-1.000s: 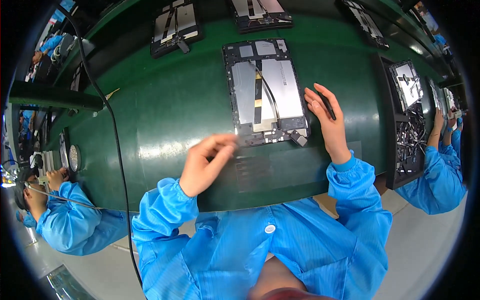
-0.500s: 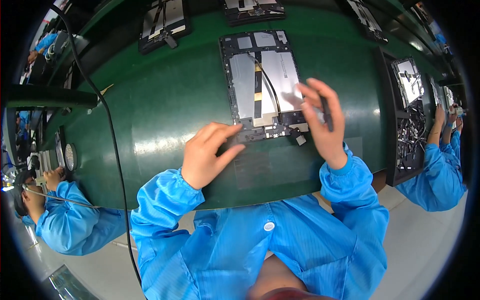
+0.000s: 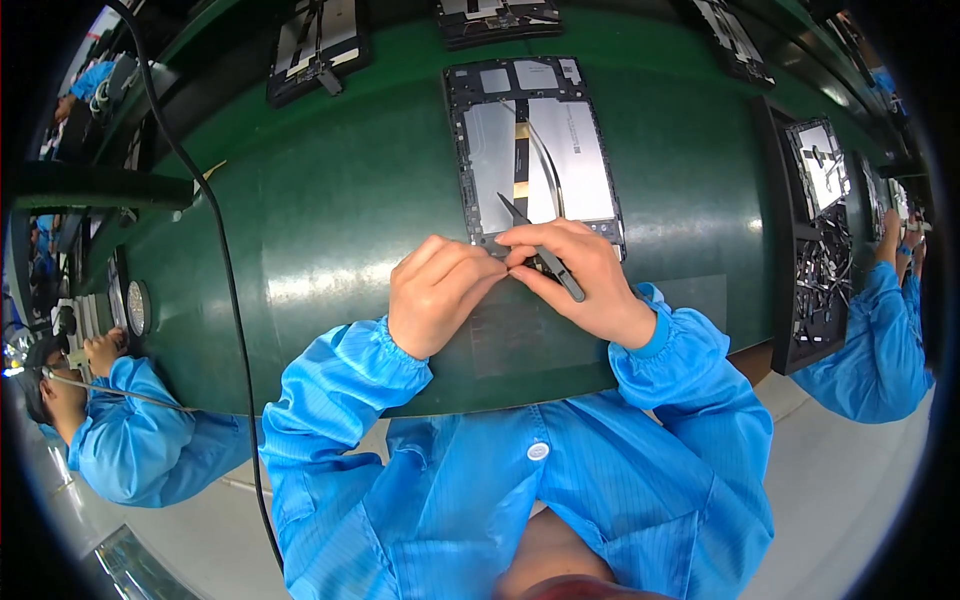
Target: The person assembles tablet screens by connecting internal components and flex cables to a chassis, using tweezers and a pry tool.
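An opened tablet (image 3: 590, 150) lies on the green tabletop in front of me, showing silver panels, a black frame and a black cable (image 3: 553, 180) down its middle. Both hands meet at its near edge and hide most of the small boards there. My left hand (image 3: 437, 295) is closed, thumb and fingers pinched together at the tablet's lower left; whatever is between them is too small to name. In my right hand (image 3: 590, 285) dark tweezers (image 3: 562, 274) lie across the fingers, tips pointing up-left over the tablet. The right thumb and forefinger almost touch the left fingertips.
More opened tablets (image 3: 318, 45) stand along the far side. To the right is a black tray (image 3: 785, 300) with small parts and a tablet (image 3: 820, 165). A black cable (image 3: 222, 250) hangs down on the left. People in blue sleeves (image 3: 150, 440) work at both sides.
My right hand has come left and down from beside the tablet to its near edge, swinging the tweezers into view. My left hand has shifted right, and its spread fingers have closed into a pinch.
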### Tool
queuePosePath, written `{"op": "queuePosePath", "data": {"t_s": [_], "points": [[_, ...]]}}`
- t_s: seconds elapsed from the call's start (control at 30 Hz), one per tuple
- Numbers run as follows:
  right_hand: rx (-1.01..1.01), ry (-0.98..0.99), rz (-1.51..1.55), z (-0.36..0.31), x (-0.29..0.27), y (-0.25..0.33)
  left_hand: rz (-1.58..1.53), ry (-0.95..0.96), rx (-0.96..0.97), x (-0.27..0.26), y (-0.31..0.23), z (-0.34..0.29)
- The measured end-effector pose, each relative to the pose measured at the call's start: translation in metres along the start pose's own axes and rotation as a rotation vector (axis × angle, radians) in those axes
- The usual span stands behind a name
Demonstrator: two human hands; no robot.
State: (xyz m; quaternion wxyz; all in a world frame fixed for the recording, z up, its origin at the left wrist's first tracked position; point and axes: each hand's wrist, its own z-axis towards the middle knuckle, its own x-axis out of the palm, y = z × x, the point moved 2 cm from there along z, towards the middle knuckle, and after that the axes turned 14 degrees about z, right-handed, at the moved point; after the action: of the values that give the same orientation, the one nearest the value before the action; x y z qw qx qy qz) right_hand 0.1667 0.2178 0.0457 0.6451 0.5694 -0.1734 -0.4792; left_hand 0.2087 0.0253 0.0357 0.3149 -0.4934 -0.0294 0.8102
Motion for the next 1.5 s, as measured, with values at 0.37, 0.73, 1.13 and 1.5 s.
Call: {"op": "queuePosePath", "data": {"t_s": [0.37,0.73,1.13,1.5], "points": [[-0.073,-0.077,-0.032,-0.002,0.007,-0.006,-0.375,0.251,-0.416,-0.002,0.006,-0.004],[-0.096,-0.142,-0.050,0.007,0.014,-0.001,-0.854,0.283,-0.693,0.012,0.017,-0.013],[-0.090,-0.141,-0.041,0.007,0.013,0.001,-0.142,0.122,-0.154,-0.012,0.005,0.002],[-0.055,-0.044,-0.040,0.003,0.009,0.001,-0.271,0.291,-0.353,-0.007,0.002,-0.005]]}}
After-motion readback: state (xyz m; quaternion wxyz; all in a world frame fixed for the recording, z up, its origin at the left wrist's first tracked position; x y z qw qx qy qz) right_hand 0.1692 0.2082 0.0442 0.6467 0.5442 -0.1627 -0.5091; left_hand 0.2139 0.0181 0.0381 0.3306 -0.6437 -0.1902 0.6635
